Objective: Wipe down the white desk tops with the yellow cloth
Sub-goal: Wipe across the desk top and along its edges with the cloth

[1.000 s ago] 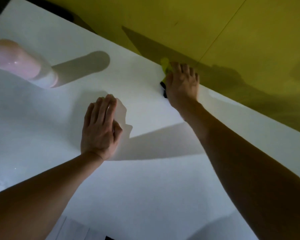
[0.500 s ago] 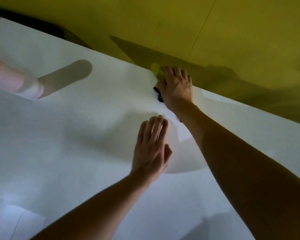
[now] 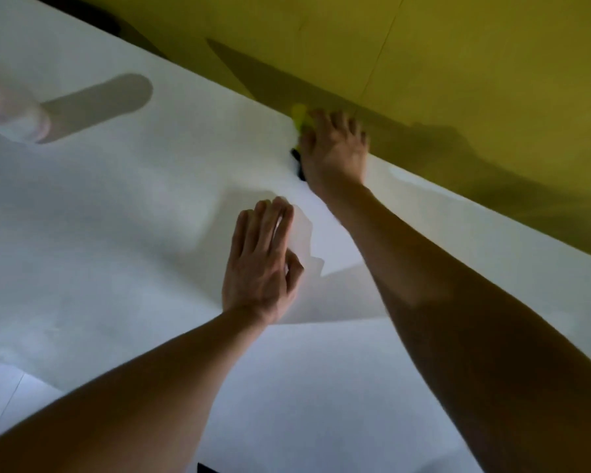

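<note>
The white desk top (image 3: 116, 233) fills most of the view. At its far edge, against the yellow partition, my right hand (image 3: 335, 151) lies with fingers spread on the yellow cloth (image 3: 299, 116) and presses it down. Only a small bright corner of the cloth shows beyond my fingers. A small dark patch (image 3: 296, 158) peeks out beside my palm; I cannot tell what it is. My left hand (image 3: 261, 264) rests flat on the desk, fingers straight and together, a short way in front of my right wrist.
A blurred pink and white bottle (image 3: 11, 114) lies at the far left and casts a long shadow. The yellow partition (image 3: 458, 63) rises right behind the desk's far edge. White sheets of paper (image 3: 14, 397) lie at the lower left.
My left hand has slid right across the desk toward my right arm. My right hand has stayed on the cloth at the far edge.
</note>
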Tool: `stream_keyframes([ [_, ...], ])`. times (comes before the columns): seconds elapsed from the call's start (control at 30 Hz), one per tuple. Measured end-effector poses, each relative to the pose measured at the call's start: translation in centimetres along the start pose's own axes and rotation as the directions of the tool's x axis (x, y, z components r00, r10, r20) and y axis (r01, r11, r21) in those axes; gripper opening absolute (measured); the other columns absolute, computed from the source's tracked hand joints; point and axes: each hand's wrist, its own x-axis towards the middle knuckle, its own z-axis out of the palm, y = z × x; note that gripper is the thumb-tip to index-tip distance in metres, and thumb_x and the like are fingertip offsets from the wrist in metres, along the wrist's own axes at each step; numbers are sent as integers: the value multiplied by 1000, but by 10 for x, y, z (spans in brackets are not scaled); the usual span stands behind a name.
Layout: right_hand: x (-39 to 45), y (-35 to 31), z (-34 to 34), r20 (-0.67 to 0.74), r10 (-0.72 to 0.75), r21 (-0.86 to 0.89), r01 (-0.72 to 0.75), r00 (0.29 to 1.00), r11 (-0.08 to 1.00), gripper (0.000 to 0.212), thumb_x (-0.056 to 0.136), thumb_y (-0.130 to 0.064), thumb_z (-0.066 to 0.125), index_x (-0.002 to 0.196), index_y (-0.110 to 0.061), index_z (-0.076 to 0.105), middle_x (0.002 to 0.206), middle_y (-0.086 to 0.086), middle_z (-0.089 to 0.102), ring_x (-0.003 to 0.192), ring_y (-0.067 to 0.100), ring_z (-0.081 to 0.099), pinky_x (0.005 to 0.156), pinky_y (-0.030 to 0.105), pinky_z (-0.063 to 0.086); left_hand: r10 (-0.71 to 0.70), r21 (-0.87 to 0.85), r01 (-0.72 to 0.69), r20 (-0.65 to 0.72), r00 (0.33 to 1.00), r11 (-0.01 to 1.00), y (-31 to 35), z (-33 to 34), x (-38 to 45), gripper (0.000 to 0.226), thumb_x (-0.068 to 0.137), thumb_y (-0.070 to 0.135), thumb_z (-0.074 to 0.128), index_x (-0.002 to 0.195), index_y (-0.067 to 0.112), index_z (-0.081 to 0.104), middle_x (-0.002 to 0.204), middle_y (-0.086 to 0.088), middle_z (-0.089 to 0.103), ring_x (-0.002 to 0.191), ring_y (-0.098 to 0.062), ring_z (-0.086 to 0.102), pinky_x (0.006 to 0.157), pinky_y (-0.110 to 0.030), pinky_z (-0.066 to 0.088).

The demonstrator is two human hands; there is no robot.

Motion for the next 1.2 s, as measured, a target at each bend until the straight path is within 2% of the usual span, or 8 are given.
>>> stream_keyframes([
  [0.13,5,-10,1,45,-51,14,51,998,999,42,101,-40,39,137,-20,53,129,8,57,119,30,51,98,40,38,6,9,-6,-11,1000,1000,-4,2,-2,71,97,30,36,164,9,27,172,-11,25,159,-32,22,130,-50,16],
  [0.3,-59,116,-32,-149,82,10,-82,985,997,46,91,-41,38,119,-18,65,111,19,63,102,40,58,82,46,42,40,11,-40,-47,998,999,-3,3,-3,72,95,29,39,163,8,30,170,-13,28,157,-35,26,130,-50,16],
  [0.43,-94,186,-67,-129,125,-19,-128,984,992,44,96,-37,37,121,-13,64,110,22,61,99,41,56,81,45,41,29,13,-28,-54,998,1000,0,4,-2,72,95,30,37,163,8,29,170,-13,29,157,-35,26,130,-51,16],
  [0.6,-86,151,-57,-152,197,-29,-203,969,979,47,93,-38,36,121,-11,62,113,23,60,102,39,55,84,45,39,17,28,-15,-51,999,999,1,6,-1,72,96,28,37,164,10,25,171,-11,26,158,-33,23,130,-51,15],
  [0.73,-50,80,-40,9,113,-36,-113,994,993,46,95,-39,52,135,-16,52,129,16,54,118,36,49,97,46,36,24,25,-23,-63,998,999,2,6,-3,72,95,29,36,164,9,27,171,-12,26,158,-33,23,130,-51,15],
  [0.87,-20,42,-26,71,7,-16,-6,997,1000,40,103,-39,41,136,-18,46,128,10,52,118,32,48,99,44,36,29,41,-25,-86,996,999,-1,7,-2,69,97,26,34,163,8,29,170,-13,29,157,-34,26,130,-50,16],
  [1.0,-31,69,-35,69,-32,26,30,997,999,41,102,-40,40,137,-18,47,126,11,53,116,31,49,98,44,38,39,53,-35,-77,996,998,-2,6,-2,68,98,27,32,163,9,28,170,-13,28,157,-35,26,130,-50,17],
  [1.2,-87,149,-51,-125,132,-19,-136,983,991,47,95,-38,33,126,-15,58,115,17,58,102,35,54,88,45,40,33,55,-31,-50,998,998,-1,6,-1,71,96,31,32,163,9,29,170,-13,28,157,-35,25,130,-50,15],
])
